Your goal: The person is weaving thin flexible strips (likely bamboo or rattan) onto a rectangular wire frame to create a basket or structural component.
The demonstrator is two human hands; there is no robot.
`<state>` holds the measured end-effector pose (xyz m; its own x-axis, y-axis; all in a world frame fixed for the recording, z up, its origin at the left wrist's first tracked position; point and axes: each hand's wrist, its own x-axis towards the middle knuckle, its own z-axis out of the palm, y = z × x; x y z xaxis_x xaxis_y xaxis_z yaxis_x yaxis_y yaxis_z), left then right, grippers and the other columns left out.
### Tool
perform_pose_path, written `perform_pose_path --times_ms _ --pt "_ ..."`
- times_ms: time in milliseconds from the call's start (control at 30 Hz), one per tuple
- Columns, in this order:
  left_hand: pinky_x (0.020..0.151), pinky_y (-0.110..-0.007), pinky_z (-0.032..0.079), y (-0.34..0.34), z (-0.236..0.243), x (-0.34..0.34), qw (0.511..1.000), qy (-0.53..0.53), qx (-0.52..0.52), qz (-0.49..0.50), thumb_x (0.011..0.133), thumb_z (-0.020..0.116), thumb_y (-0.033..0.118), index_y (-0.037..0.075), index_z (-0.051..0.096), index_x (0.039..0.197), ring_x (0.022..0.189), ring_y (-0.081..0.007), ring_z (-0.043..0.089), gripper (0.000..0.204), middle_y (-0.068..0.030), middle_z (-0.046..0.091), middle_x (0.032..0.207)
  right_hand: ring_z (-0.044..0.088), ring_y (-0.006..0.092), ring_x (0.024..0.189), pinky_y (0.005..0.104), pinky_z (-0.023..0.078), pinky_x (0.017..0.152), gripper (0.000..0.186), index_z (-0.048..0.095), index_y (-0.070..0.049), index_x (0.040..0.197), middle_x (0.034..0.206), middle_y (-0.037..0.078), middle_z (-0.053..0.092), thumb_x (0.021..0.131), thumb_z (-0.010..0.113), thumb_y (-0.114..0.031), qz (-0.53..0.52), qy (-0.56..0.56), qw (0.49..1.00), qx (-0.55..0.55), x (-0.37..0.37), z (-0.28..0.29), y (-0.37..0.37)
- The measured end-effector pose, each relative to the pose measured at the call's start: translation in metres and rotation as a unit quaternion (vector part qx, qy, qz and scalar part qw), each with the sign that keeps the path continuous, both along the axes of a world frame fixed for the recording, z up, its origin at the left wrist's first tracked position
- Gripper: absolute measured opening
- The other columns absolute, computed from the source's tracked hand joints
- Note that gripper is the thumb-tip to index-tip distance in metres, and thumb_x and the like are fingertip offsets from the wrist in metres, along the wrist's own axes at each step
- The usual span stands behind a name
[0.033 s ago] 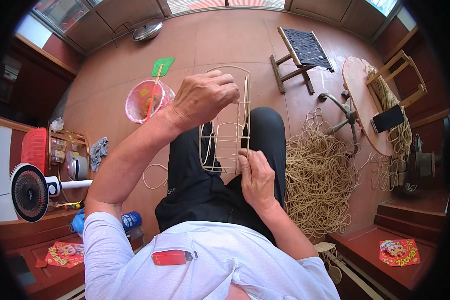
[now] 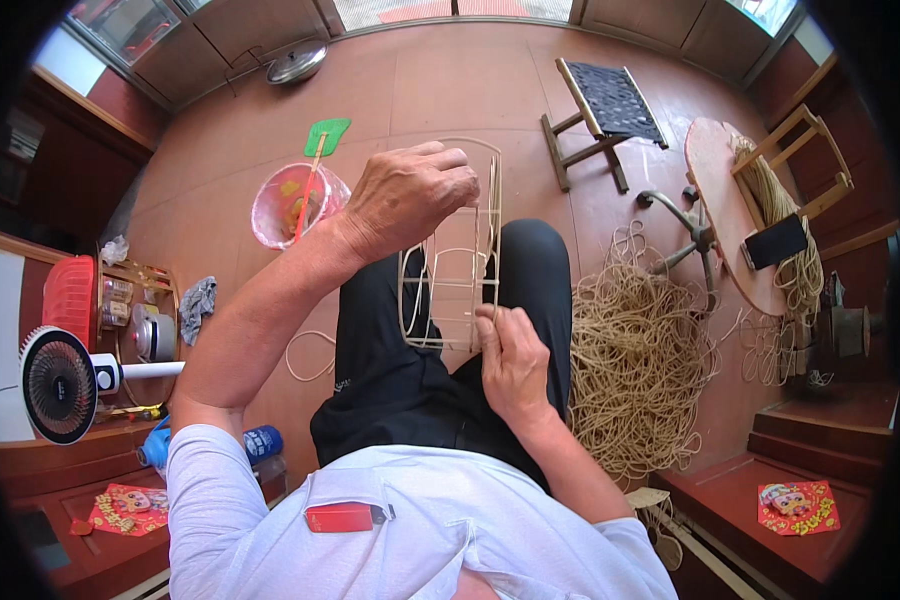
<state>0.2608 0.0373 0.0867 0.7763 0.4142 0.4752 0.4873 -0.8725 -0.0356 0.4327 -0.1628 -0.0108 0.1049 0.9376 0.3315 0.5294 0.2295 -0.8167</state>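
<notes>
A pale open frame of thin rods and cross pieces (image 2: 453, 284) stands between my dark-trousered knees. My left hand (image 2: 413, 195) is closed on its upper part, fingers curled over at the right side. Lower down on the right, my right hand (image 2: 510, 355) pinches the frame near its bottom corner, with thumb and forefinger together. My left hand hides part of the upper frame.
Left are a lined bucket (image 2: 280, 215) with a green swatter (image 2: 327, 133), a fan (image 2: 58, 385) and blue containers (image 2: 262, 442). Right are a heap of tan cord (image 2: 635, 370), a folding stool (image 2: 610, 100) and a round board (image 2: 722, 230) with a phone (image 2: 775, 240).
The far end of the frame has dropped slightly toward me, and my right hand has shifted a few pixels lower. Both hands keep their grip.
</notes>
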Motion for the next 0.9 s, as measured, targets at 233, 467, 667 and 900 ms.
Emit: perform_pose_path --times_ms 233,467,667,900 --pt "0.075 -0.038 0.059 0.034 -0.001 0.002 0.999 -0.045 -0.013 0.017 0.098 0.078 0.029 0.014 0.076 0.095 0.089 -0.0230 0.072 0.015 0.0000 0.071 0.092 0.064 0.0361 0.076 0.0439 0.052 0.066 0.015 0.073 0.000 0.107 0.087 0.016 0.062 0.112 0.065 -0.012 0.003 -0.020 1.000 -0.011 -0.004 0.000 -0.020" --pt "0.076 -0.040 0.059 0.044 0.005 0.009 0.996 -0.073 -0.033 0.028 0.099 0.078 0.028 0.014 0.076 0.098 0.091 -0.0244 0.074 0.014 -0.0014 0.075 0.094 0.066 0.0319 0.073 0.0430 0.055 0.064 0.012 0.073 -0.002 0.105 0.085 0.012 0.064 0.110 0.068 -0.012 0.017 -0.039 0.999 -0.008 0.000 -0.005 -0.027" --pt "0.075 -0.043 0.059 0.040 0.000 0.012 0.992 -0.085 -0.088 0.038 0.102 0.077 0.028 0.013 0.075 0.101 0.086 -0.0282 0.077 0.015 -0.0057 0.077 0.089 0.067 0.0319 0.074 0.0421 0.056 0.065 0.012 0.075 -0.002 0.106 0.087 0.013 0.067 0.110 0.069 -0.012 0.020 -0.032 0.999 -0.019 0.002 -0.004 -0.028" --pt "0.075 -0.047 0.058 0.036 0.000 0.013 0.980 -0.088 -0.149 0.096 0.103 0.076 0.025 0.010 0.073 0.102 0.085 -0.0339 0.076 0.016 -0.0118 0.075 0.087 0.078 0.0303 0.092 0.0385 0.062 0.077 0.028 0.074 0.000 0.126 0.103 0.018 0.075 0.103 0.079 -0.014 0.024 0.078 0.994 -0.068 0.013 0.014 -0.023"
